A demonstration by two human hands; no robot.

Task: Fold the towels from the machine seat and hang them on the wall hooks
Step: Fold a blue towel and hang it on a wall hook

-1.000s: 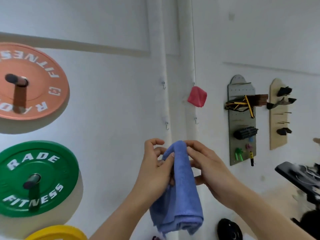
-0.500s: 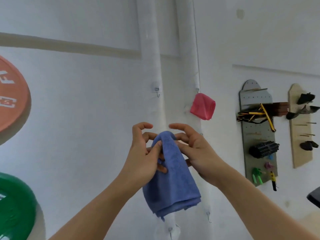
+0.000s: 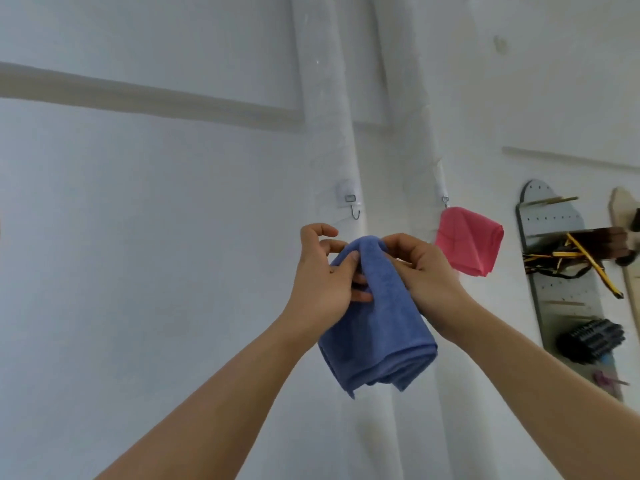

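I saw the blue towel (image 3: 375, 327) folded into a thick bundle, hanging with its peaked top raised below and right of the bare hook (image 3: 458, 206). The pink towel (image 3: 467, 239), folded square, hung tilted from the right hook (image 3: 446, 201), well apart from the blue one.

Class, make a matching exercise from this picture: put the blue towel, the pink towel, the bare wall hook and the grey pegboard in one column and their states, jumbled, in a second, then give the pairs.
Things:
1. blue towel
2. pink towel
3. bare wall hook
4. grey pegboard

States:
A. hangs from a hook
B. carries nothing
C. holds yellow and black gear
D. pinched by both hands

Pairs: 1-D, 2-A, 3-B, 4-C
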